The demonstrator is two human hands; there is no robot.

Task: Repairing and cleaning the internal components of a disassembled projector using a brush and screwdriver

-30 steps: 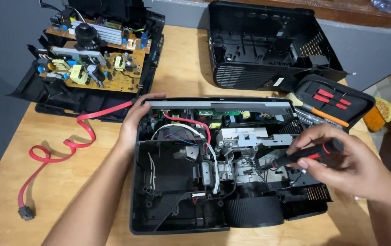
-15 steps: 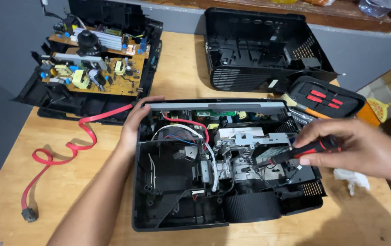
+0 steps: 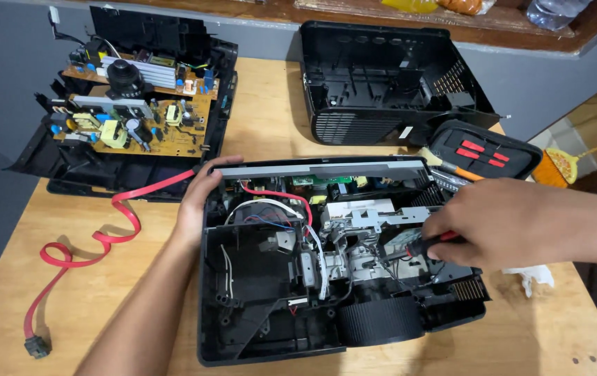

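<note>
- Nearest of all is the big black machine (image 3: 326,271), open with its lid off, sitting flat on the wooden table (image 3: 104,306). Its round lens ring (image 3: 380,320) faces the person.
- Inside are white and red wires (image 3: 277,202), a black box part on the left and grey metal parts (image 3: 354,244) in the middle.
- The left hand (image 3: 201,198) grips the back left corner of the machine, fingers curled over the edge, keeping it from sliding.
- The right hand (image 3: 486,223) is closed around a screwdriver (image 3: 429,244) with a red and black handle. Its tip points down into the grey metal parts in the middle.
- It looks like the step now is working on a screw deep inside. I cannot see the screw itself.
- The next move likely needs the tip to sit straight in the screw, and the left hand to hold the machine tight.
- A long red cable (image 3: 97,237) snakes over the table on the left.
- A crumpled white tissue (image 3: 531,277) lies by the right wrist.
- Farther back on the right is a black tool case (image 3: 490,150) with red bits inside.
- At the back left sits a tray with brown circuit boards (image 3: 138,118).
- At the back in the middle stands the empty black cover (image 3: 382,83).
</note>
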